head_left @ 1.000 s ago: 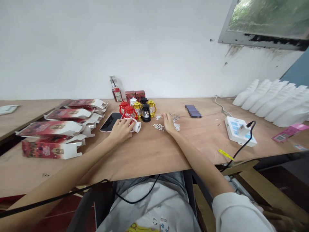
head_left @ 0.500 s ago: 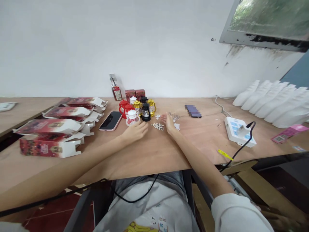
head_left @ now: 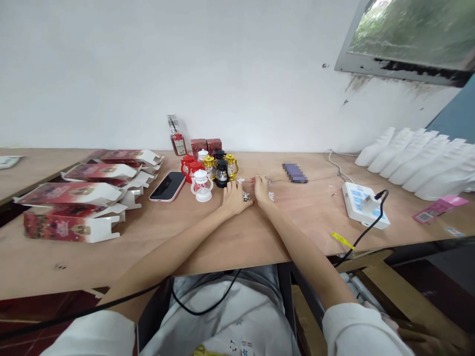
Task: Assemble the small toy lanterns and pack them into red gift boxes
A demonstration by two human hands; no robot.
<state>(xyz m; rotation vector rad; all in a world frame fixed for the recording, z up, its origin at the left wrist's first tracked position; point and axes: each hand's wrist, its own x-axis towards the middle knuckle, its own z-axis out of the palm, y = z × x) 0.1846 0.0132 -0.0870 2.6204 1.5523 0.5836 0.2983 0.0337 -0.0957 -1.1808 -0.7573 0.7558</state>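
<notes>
My left hand [head_left: 234, 198] lies palm down on the wooden table [head_left: 230, 232], covering most of a pile of small silver button cells [head_left: 245, 197]. My right hand [head_left: 261, 190] rests beside it, fingers extended over the same small parts. Just left of my left hand stands a white toy lantern [head_left: 203, 185], upright and untouched. Behind it cluster red, gold and black toy lanterns [head_left: 217, 167]. Neither hand visibly grips anything.
A phone [head_left: 168, 186] lies face up left of the lanterns. Red and white flat cartons [head_left: 89, 195] are stacked at the left. A white power strip [head_left: 364, 204] with a black cable sits at the right, with white bags [head_left: 423, 158] behind it.
My left hand let go of the white lantern, which now stands upright, and slid right onto the pile of button cells. My right hand stayed nearly in place.
</notes>
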